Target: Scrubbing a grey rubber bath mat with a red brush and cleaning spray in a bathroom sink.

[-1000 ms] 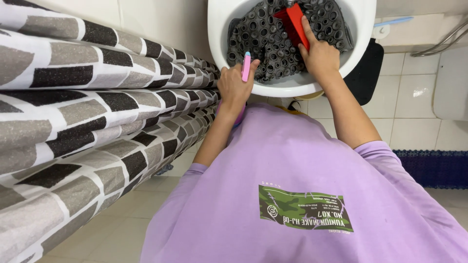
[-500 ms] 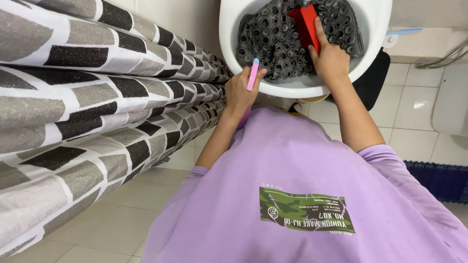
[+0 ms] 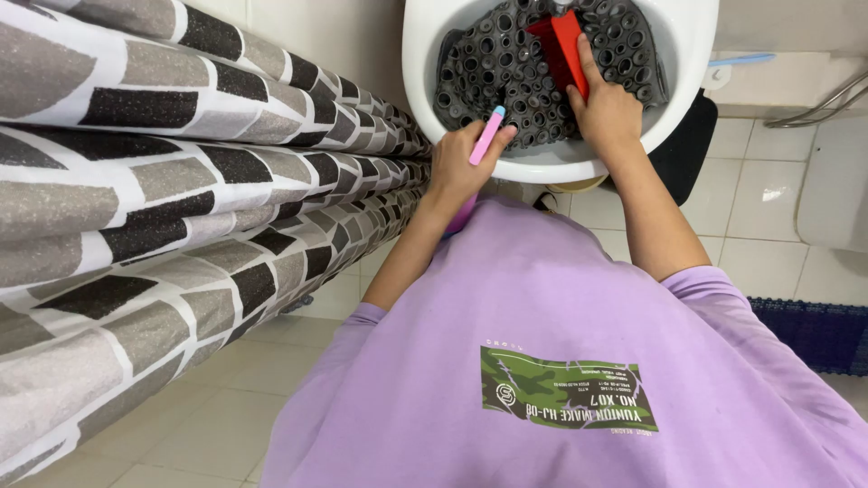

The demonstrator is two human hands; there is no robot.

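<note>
Over the white sink (image 3: 425, 54), the left hand (image 3: 459, 163) grips a pink brush handle (image 3: 485, 137) while the right hand (image 3: 604, 110) closes on a red brush (image 3: 562, 45) upon the grey perforated mat (image 3: 493, 68).

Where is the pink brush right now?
In the head view, upper centre: the pink brush is held in the left hand, at the white basin's near-left rim beside the grey perforated mat.

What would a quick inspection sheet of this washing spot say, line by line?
Surface: round white basin.
Job's things: dark grey holed rubber mat lying in the basin; red flat tool; pink-and-blue handled brush.
Clutter: black object under the basin.
Hands: left hand grips the brush; right hand rests on the red tool.
Cables: nothing seen.
Surroundings: grey brick-patterned curtain, white tiled wall, blue floor mat.
</note>
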